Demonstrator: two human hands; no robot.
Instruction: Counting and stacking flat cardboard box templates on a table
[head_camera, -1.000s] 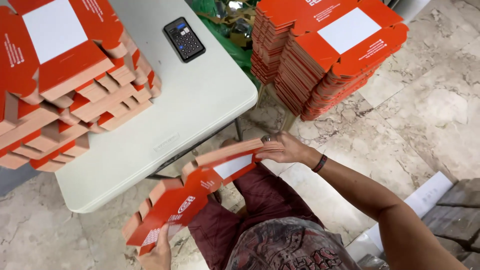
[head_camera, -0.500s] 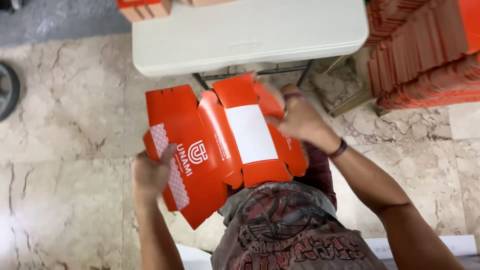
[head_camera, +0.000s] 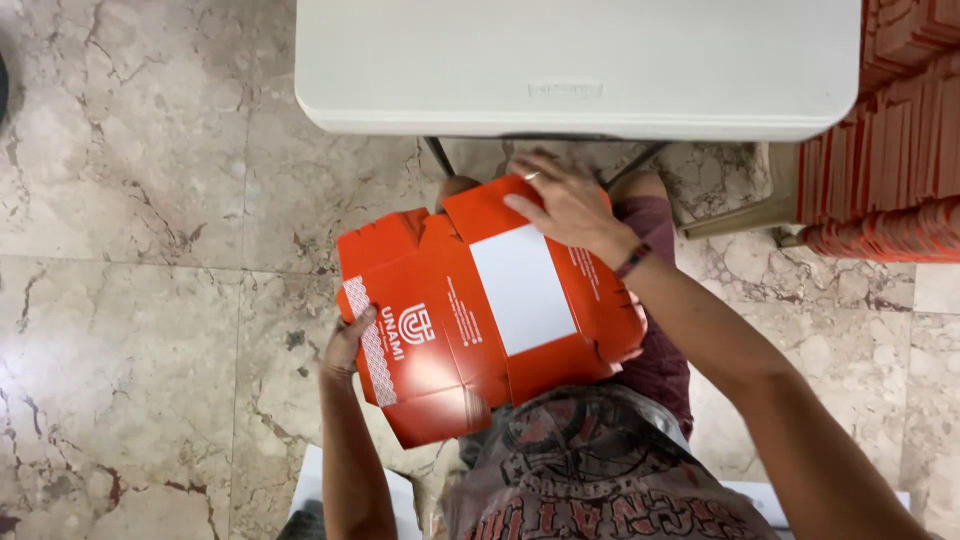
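Note:
A flat, unfolded orange cardboard box blank (head_camera: 480, 310) with a white rectangle in its middle lies across my lap, below the table edge. My left hand (head_camera: 346, 345) grips its left edge near a patterned white strip. My right hand (head_camera: 567, 203) presses flat on the blank's upper right panel, fingers spread, with a ring and a dark wristband showing. I am seated, in dark red shorts and a printed shirt.
A white folding table (head_camera: 580, 70) fills the top of the view, its legs just beyond my knees. A tall stack of orange box blanks (head_camera: 890, 150) stands at the right. Marble floor tiles (head_camera: 140, 300) spread to the left.
The view has swung down from the table top to my lap. The orange blank has been turned and flattened out, printed side up, and my right hand now lies flat on it.

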